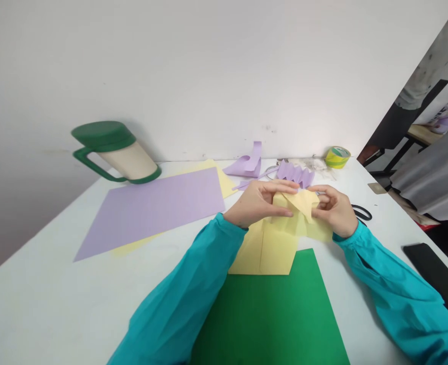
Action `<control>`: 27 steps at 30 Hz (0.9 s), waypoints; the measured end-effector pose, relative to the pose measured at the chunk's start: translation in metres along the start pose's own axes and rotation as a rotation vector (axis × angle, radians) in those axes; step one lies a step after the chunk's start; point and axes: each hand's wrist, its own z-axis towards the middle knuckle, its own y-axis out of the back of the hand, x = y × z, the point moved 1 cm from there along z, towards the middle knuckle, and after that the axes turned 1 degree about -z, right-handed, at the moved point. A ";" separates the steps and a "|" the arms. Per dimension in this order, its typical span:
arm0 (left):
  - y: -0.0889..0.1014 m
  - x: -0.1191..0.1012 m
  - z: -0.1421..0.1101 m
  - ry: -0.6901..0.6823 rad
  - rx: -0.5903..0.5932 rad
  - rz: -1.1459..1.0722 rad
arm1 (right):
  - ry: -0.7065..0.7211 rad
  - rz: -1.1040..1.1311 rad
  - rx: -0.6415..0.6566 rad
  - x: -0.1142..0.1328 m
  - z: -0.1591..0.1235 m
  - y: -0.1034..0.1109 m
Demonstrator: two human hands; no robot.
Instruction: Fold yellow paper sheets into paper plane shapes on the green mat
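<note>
A folded yellow paper [271, 246] lies on the white table [48, 299], its near end over a green sheet [269, 314]. My left hand [256, 203] pinches the paper's far end from the left, thumb and fingers closed on a raised fold. My right hand [334, 209] grips the same end from the right, fingers curled around the paper. Both arms wear teal sleeves.
A large purple sheet [151, 210] lies to the left over another yellow sheet. A green-and-cream jug [119, 152] stands at the back left. Purple paper scraps [246, 165], a pleated purple piece [296, 175], a tape roll [337, 156], scissors [360, 212] and a black phone [435, 276] lie nearby.
</note>
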 end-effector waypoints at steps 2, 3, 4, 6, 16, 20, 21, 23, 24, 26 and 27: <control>-0.002 -0.002 0.000 -0.017 0.000 0.084 | -0.027 0.033 0.022 0.000 0.000 0.000; -0.003 -0.003 0.000 -0.016 -0.014 0.117 | -0.046 0.056 0.041 0.001 -0.001 -0.001; -0.004 -0.003 -0.001 -0.017 -0.038 0.141 | -0.067 0.082 0.066 0.001 -0.001 -0.001; -0.005 -0.002 0.000 -0.025 -0.106 0.164 | -0.110 0.125 0.117 0.003 -0.002 -0.002; -0.001 -0.003 0.001 -0.091 -0.341 -0.056 | -0.385 0.186 0.239 -0.006 0.000 0.005; 0.001 -0.004 0.001 0.007 -0.399 -0.083 | -0.383 0.183 0.164 -0.009 0.003 0.009; 0.003 -0.004 0.001 0.038 -0.414 -0.075 | -0.373 0.191 0.142 -0.010 0.004 0.010; 0.006 -0.004 0.001 0.152 -0.418 -0.098 | -0.370 0.215 0.123 -0.011 0.007 0.014; 0.008 -0.003 0.000 0.233 -0.405 -0.128 | -0.374 0.227 0.126 -0.012 0.009 0.016; 0.012 -0.002 -0.001 0.388 -0.329 -0.194 | -0.390 0.249 0.147 -0.016 0.012 0.023; 0.014 -0.002 -0.002 0.460 -0.246 -0.228 | -0.394 0.262 0.160 -0.019 0.013 0.026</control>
